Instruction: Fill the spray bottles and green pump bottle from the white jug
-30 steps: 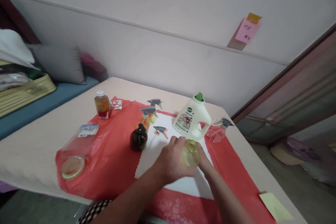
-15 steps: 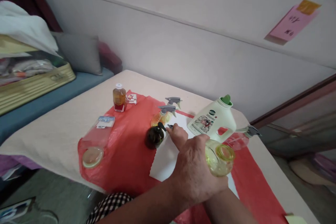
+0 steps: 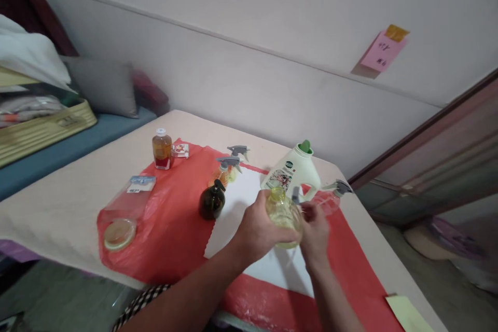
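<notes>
At the far left of the table, the amber bottle had its white cap on, and a round lid lay near the edge of the red sheet. The dark pump bottle stood closed by its pump. Just behind it, two grey spray heads rose above an orange bottle and something yellowish; the overlap hid how firmly either was fitted. The cream jug was uncapped, its green spout showing. Farthest right, the pink bottle lay low, a grey sprayer at its neck. The yellow bottle alone was plainly unfinished: its neck was bare, and its sprayer top was off, just beside it.

As for the hands, the left hand was wrapped around the yellow bottle, thumb across the front, holding it slightly tilted above the white paper. The right hand, close on the bottle's other side, had its fingers closed on the sprayer top. Whether those fingers also touched the bottle could not be told.
</notes>
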`<action>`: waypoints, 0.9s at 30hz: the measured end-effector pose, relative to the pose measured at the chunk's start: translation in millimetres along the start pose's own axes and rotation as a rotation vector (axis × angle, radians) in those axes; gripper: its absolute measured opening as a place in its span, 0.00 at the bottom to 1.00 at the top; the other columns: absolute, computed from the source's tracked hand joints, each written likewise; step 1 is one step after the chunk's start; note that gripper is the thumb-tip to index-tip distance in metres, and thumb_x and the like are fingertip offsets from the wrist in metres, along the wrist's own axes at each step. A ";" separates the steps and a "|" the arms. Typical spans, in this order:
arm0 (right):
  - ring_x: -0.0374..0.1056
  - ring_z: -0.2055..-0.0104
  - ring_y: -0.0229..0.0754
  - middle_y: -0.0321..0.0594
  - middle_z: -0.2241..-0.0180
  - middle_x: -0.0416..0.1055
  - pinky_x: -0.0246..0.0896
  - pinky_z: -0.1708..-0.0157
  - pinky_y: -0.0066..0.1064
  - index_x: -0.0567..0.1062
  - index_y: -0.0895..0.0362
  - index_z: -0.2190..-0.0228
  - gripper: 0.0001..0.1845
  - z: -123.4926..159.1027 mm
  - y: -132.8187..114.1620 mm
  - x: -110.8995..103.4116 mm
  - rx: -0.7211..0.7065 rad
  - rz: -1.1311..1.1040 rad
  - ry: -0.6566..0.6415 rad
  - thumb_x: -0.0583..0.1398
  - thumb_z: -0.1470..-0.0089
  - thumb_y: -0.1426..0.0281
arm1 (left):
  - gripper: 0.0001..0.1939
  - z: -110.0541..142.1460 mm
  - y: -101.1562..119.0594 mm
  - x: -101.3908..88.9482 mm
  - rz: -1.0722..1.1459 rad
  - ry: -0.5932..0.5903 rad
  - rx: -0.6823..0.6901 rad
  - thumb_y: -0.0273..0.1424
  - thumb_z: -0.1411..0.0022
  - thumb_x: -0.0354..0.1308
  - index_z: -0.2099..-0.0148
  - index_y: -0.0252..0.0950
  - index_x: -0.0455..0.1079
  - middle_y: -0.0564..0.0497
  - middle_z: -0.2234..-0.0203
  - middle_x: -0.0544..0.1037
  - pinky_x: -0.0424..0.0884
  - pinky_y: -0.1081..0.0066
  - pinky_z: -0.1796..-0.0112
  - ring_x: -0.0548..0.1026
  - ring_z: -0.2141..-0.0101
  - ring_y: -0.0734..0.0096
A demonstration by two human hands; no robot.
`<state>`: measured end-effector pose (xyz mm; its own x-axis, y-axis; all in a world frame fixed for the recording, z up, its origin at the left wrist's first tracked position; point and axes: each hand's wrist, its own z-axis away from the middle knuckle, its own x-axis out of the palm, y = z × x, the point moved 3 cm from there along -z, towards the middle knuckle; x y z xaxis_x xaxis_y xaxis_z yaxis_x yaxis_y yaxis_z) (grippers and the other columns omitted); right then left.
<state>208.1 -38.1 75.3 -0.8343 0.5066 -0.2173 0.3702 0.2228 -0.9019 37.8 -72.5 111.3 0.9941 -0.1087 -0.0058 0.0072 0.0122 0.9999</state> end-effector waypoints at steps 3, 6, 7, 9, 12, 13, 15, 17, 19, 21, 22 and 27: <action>0.59 0.77 0.33 0.28 0.76 0.65 0.56 0.76 0.27 0.72 0.56 0.66 0.18 -26.5 -5.5 -43.0 -0.019 -0.091 0.252 0.69 0.57 0.60 | 0.34 -2.2 3.2 3.0 -0.042 0.073 0.052 0.30 0.60 0.69 0.49 0.41 0.63 0.54 0.61 0.76 0.70 0.70 0.60 0.74 0.62 0.67; 0.59 0.78 0.31 0.25 0.76 0.63 0.54 0.79 0.24 0.70 0.55 0.64 0.18 -37.6 -22.9 -69.7 -0.055 -0.436 0.449 0.69 0.57 0.67 | 0.32 -8.7 -1.9 14.3 -0.220 0.069 0.056 0.29 0.58 0.67 0.49 0.41 0.63 0.52 0.59 0.75 0.69 0.68 0.59 0.73 0.60 0.64; 0.61 0.77 0.31 0.26 0.74 0.64 0.56 0.78 0.23 0.70 0.55 0.64 0.18 -38.2 -30.6 -75.2 -0.065 -0.542 0.475 0.69 0.58 0.69 | 0.32 -11.4 -5.2 19.5 -0.299 0.052 0.065 0.29 0.58 0.66 0.48 0.40 0.63 0.51 0.58 0.74 0.69 0.66 0.58 0.73 0.59 0.62; 0.66 0.73 0.32 0.30 0.70 0.68 0.62 0.75 0.24 0.71 0.55 0.64 0.16 -35.6 -47.6 -83.5 -0.100 -0.621 0.478 0.68 0.56 0.72 | 0.33 -16.7 -13.3 30.2 -0.480 0.025 0.094 0.27 0.58 0.64 0.46 0.38 0.63 0.47 0.55 0.73 0.68 0.62 0.53 0.71 0.55 0.58; 0.71 0.69 0.34 0.30 0.67 0.68 0.67 0.73 0.27 0.73 0.54 0.62 0.15 -25.3 -68.9 -92.7 -0.230 -0.572 0.505 0.67 0.53 0.73 | 0.36 -22.7 -26.8 44.2 -0.661 -0.026 0.109 0.25 0.58 0.62 0.43 0.36 0.62 0.44 0.52 0.72 0.65 0.58 0.49 0.69 0.51 0.54; 0.71 0.70 0.35 0.30 0.68 0.68 0.67 0.74 0.27 0.73 0.54 0.61 0.15 -21.7 -72.8 -94.5 -0.277 -0.547 0.514 0.67 0.53 0.73 | 0.37 -23.9 -30.6 47.6 -0.681 -0.042 0.104 0.25 0.58 0.61 0.42 0.35 0.61 0.44 0.51 0.71 0.65 0.58 0.48 0.68 0.50 0.54; 0.72 0.70 0.37 0.29 0.71 0.68 0.68 0.75 0.28 0.74 0.54 0.60 0.16 -16.3 -75.4 -95.1 -0.332 -0.493 0.500 0.68 0.53 0.73 | 0.39 -25.0 -35.9 52.5 -0.695 -0.064 0.099 0.26 0.57 0.61 0.40 0.36 0.59 0.44 0.48 0.70 0.64 0.58 0.46 0.67 0.47 0.54; 0.72 0.70 0.37 0.31 0.69 0.70 0.68 0.74 0.29 0.74 0.54 0.58 0.18 -13.1 -73.3 -92.6 -0.334 -0.432 0.450 0.68 0.52 0.73 | 0.39 -24.5 -38.2 55.3 -0.713 -0.077 0.110 0.25 0.56 0.61 0.39 0.36 0.59 0.44 0.46 0.69 0.63 0.58 0.45 0.66 0.46 0.54; 0.72 0.70 0.37 0.33 0.65 0.73 0.69 0.73 0.30 0.73 0.53 0.55 0.20 -10.5 -70.8 -88.8 -0.311 -0.387 0.390 0.67 0.51 0.72 | 0.38 -23.2 -38.4 56.5 -0.747 -0.080 0.133 0.24 0.56 0.60 0.39 0.36 0.59 0.44 0.46 0.69 0.63 0.57 0.44 0.66 0.46 0.54; 0.73 0.69 0.37 0.35 0.62 0.74 0.70 0.72 0.31 0.73 0.52 0.54 0.20 -7.3 -71.1 -85.9 -0.288 -0.374 0.346 0.67 0.50 0.71 | 0.38 -22.1 -37.8 56.1 -0.789 -0.073 0.141 0.24 0.55 0.59 0.39 0.36 0.59 0.44 0.45 0.69 0.64 0.56 0.45 0.66 0.45 0.53; 0.73 0.69 0.37 0.35 0.62 0.74 0.70 0.71 0.31 0.73 0.52 0.54 0.20 -5.5 -72.6 -85.4 -0.280 -0.376 0.341 0.67 0.49 0.71 | 0.38 -21.9 -37.8 55.3 -0.810 -0.071 0.130 0.24 0.54 0.59 0.39 0.36 0.59 0.44 0.45 0.69 0.64 0.56 0.46 0.66 0.45 0.52; 0.73 0.70 0.39 0.33 0.68 0.72 0.71 0.71 0.33 0.75 0.52 0.55 0.20 3.5 -83.7 -87.8 -0.316 -0.376 0.385 0.68 0.51 0.72 | 0.39 -22.9 -38.9 51.6 -0.868 -0.104 0.048 0.25 0.54 0.59 0.38 0.35 0.58 0.43 0.45 0.70 0.65 0.56 0.47 0.67 0.47 0.50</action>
<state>248.9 -104.1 168.6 -0.7458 0.5964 0.2968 0.2318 0.6501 -0.7237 91.4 -55.9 71.7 0.6243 -0.1504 -0.7665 0.7501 -0.1584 0.6420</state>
